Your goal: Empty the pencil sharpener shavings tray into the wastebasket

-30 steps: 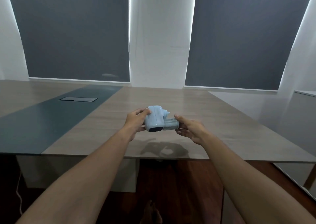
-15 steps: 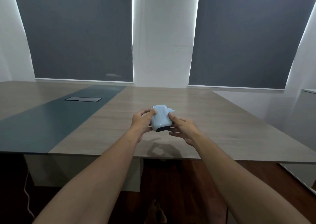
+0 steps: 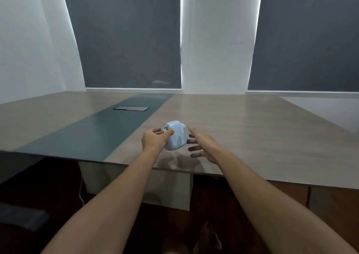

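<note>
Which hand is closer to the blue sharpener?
Left. The left hand grips the sharpener from its left side; the right hand is open just to its right, not touching.

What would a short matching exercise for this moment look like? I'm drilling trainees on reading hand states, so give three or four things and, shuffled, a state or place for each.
Things:
1. left hand
2. right hand
3. pencil sharpener
4. dark green strip

States or places:
A. open, fingers spread, just right of the sharpener
B. inlaid in the wooden table, left of the hands
C. pale blue, held above the table's near edge
D. closed around the sharpener's left end

Pairs: 1-D, 2-A, 3-C, 4-B
</note>
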